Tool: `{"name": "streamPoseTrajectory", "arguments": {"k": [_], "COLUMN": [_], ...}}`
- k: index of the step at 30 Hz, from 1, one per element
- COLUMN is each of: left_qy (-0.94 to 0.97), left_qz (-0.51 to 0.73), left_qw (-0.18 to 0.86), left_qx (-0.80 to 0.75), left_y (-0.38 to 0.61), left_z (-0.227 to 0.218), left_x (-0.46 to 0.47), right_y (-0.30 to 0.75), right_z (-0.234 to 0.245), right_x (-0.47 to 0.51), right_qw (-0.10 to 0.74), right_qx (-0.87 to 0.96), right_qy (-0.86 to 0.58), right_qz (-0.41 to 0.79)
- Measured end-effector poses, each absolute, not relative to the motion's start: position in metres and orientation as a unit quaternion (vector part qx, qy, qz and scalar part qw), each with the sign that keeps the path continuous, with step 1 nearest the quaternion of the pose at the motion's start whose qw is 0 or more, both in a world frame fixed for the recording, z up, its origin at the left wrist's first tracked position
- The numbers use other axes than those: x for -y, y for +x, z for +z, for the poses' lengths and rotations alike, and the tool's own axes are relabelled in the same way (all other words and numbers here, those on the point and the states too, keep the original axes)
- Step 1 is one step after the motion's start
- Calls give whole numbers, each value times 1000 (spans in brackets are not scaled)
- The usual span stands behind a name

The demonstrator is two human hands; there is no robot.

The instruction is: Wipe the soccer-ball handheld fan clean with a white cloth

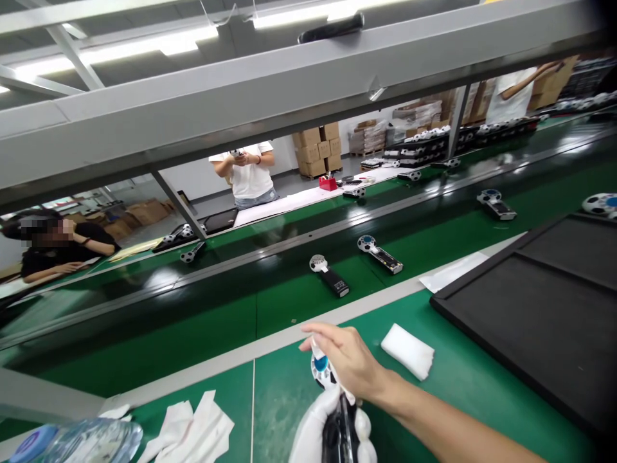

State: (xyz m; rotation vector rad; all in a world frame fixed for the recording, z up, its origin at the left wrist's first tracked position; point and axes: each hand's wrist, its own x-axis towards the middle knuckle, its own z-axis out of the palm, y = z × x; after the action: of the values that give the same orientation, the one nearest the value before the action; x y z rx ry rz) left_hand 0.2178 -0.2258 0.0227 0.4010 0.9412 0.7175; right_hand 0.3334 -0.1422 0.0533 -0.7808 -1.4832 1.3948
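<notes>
My left hand [318, 427], in a white glove, is wrapped round the dark handle of a small handheld fan [322, 372] with a white round head and a blue centre. My bare right hand [347, 360] reaches over the fan's head, its fingers curled and touching it. Both hands are low in the middle of the view, above the green bench top [289, 392]. A folded white cloth [408, 350] lies just right of my right hand.
A large black tray [540, 308] sits at the right. Crumpled white wipes [195, 427] and a plastic bottle [77, 444] lie at the lower left. Several similar fans [330, 273] ride the green conveyor [202, 321] beyond. Other people stand or sit across the line.
</notes>
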Motion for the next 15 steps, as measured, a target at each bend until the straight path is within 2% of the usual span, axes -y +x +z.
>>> {"name": "streamPoseTrajectory", "arguments": {"k": [2,4,8,13,15], "left_qy": [170,170,200,245,261], "left_qz": [333,324,312,331,337], "left_qw": [820,826,825,800,790], "left_qx": [-434,-429,-426,-436,-440], "left_y": [219,219,213,207,207], "left_z": [25,27,36,45,46], "left_x": [227,226,222,219,220], "right_y": [332,331,332,342,344], "right_z": [50,43,24,25,35], "right_x": [130,119,107,105,117], "right_qw": [405,367,397,516,560], "right_qx": [470,378,311,256,289], "right_qy": [-312,-299,-326,-348,-344], "right_qz": [720,796,799,740,696]}}
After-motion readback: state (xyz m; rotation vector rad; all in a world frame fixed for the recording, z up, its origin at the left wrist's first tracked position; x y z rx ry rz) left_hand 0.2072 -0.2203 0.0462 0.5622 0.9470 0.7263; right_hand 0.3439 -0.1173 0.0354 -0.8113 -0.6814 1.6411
